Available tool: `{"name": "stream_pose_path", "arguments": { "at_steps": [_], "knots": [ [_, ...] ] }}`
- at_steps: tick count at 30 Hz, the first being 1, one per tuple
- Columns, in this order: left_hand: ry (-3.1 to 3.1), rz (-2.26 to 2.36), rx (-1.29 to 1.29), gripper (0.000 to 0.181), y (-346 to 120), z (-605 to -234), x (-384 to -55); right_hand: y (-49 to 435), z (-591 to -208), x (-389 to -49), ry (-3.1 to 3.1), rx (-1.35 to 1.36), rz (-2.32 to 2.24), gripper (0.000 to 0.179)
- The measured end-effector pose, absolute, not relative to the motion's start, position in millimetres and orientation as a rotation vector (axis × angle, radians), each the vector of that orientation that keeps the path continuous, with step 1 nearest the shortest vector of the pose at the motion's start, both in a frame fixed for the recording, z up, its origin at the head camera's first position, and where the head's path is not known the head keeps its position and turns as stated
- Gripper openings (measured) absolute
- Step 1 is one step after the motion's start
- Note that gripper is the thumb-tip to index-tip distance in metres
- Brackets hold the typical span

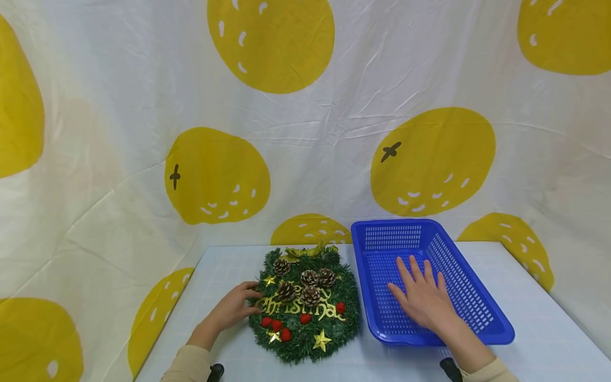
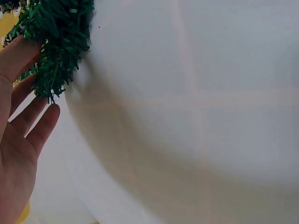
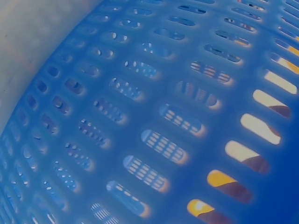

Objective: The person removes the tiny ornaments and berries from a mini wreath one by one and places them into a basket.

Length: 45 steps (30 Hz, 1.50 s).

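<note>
A green Christmas wreath [image 1: 334,329] lies on the table, decorated with pinecones, red berries, gold stars and gold lettering. At its left edge my left hand [image 1: 234,306] pinches the tinsel greenery. The left wrist view shows the fingers [image 2: 43,127] of that hand around the wreath's rim [image 2: 60,60]. To the right stands a blue plastic basket [image 1: 374,318] with slotted walls and nothing in it. Over its inside my right hand [image 1: 424,297] is spread with straight fingers. Only the basket's slotted wall [image 3: 135,107] fills the right wrist view; the right hand is out of sight there.
The white table [image 1: 234,355] carries both things side by side, with a narrow gap between them. Behind it hangs a white cloth [image 1: 324,175] printed with large yellow fruits.
</note>
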<state>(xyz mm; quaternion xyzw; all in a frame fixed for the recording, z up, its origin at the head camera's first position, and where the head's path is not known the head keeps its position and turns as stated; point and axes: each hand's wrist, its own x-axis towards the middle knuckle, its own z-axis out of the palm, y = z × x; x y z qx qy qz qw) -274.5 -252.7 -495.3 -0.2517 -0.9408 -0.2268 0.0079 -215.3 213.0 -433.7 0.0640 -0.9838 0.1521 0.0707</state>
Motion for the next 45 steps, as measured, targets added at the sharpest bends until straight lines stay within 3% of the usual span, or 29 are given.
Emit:
{"name": "stream_pose_path", "arguments": {
  "at_steps": [11,22,45],
  "knots": [
    [-2.803,-0.622,-0.808,0.031,-256,-506,-271,198,-427,-208,-2.848,0.285,0.529,0.07],
    [-2.887,-0.8,-0.671,0.039,-258,-509,-265,151,-416,-189,-2.638,0.446,0.738,0.051],
    [-2.91,-0.747,-0.66,0.046,-258,-510,-268,68,-447,-175,-2.796,0.632,1.089,0.046]
  ]
}}
